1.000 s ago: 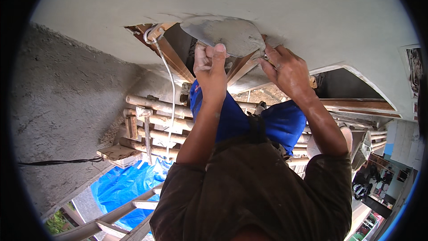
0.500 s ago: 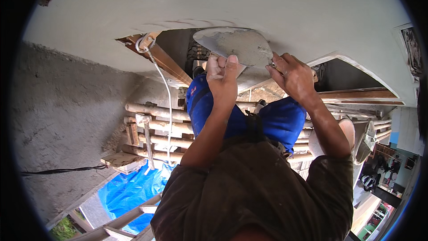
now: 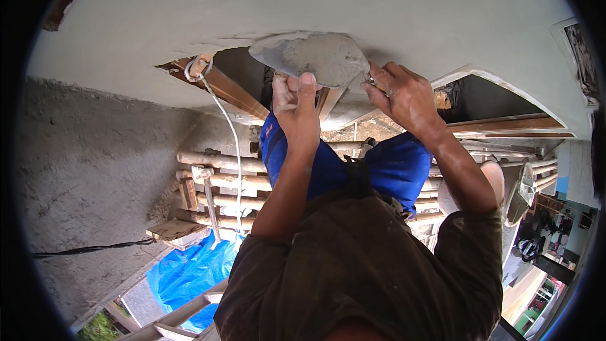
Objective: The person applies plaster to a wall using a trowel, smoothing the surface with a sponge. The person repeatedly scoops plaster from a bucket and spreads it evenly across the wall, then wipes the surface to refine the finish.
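Observation:
A metal trowel, its broad leaf-shaped blade smeared with grey mortar, lies up against the pale plastered surface. Its handle end is wrapped in the fingers of my right hand. My left hand pinches the blade's near edge, thumb upright and fingers curled partly behind the metal. The far rim of the blade meets the edge of a dark opening; whether it presses there I cannot tell.
Wooden poles form a platform below me. A white cable hangs from a wooden bar at left. A hammer, blue tarp and ladder are lower left. A second framed opening lies right.
Both hands and the trowel have shifted left and slightly upward along the plastered surface. The grip on the trowel looks the same.

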### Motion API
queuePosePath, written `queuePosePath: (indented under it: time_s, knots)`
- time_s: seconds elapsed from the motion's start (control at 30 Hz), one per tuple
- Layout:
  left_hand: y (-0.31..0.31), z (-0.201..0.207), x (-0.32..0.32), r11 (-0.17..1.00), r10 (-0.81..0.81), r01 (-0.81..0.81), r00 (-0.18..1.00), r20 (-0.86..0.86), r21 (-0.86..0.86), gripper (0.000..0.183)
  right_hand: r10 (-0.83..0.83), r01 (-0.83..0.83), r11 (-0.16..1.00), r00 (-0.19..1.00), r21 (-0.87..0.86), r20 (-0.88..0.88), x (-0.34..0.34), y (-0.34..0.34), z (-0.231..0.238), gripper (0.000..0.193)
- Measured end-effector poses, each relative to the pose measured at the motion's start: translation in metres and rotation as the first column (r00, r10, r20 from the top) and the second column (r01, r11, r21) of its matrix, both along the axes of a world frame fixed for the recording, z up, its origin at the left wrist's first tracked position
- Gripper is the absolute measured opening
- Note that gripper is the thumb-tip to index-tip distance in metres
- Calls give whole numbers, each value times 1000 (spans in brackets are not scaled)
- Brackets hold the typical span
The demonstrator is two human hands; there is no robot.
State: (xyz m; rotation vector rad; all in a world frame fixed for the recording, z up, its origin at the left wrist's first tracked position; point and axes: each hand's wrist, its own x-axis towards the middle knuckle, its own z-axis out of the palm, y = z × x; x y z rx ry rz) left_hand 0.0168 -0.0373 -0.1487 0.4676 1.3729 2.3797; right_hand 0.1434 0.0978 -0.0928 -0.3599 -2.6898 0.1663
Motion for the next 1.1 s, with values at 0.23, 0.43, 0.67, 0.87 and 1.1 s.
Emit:
queuePosePath:
  time_s: [0.23, 0.43, 0.67, 0.87, 1.1]
  knots:
    - [13, -5, 16, 999, -50, 50, 999, -8, 2, 40, -4, 4, 1000, 1000, -15, 6, 18, 18, -8, 34]
    - [21, -15, 30, 987, -126, 131, 990, 61, -88, 40, -67, 70, 996, 996, -53, 63, 40, 20, -20, 33]
    - [12, -7, 30, 997, -56, 56, 998, -1, -57, 38, -44, 45, 999, 998, -13, 44, 35, 14, -13, 34]
    - [16, -2, 25, 998, -49, 47, 998, -26, -53, 38, -36, 36, 999, 999, 2, 38, 31, 22, -10, 36]
    - [25, -4, 32, 999, -26, 24, 998, -53, -32, 40, -20, 20, 1000, 999, -7, 29, 35, 32, -14, 37]
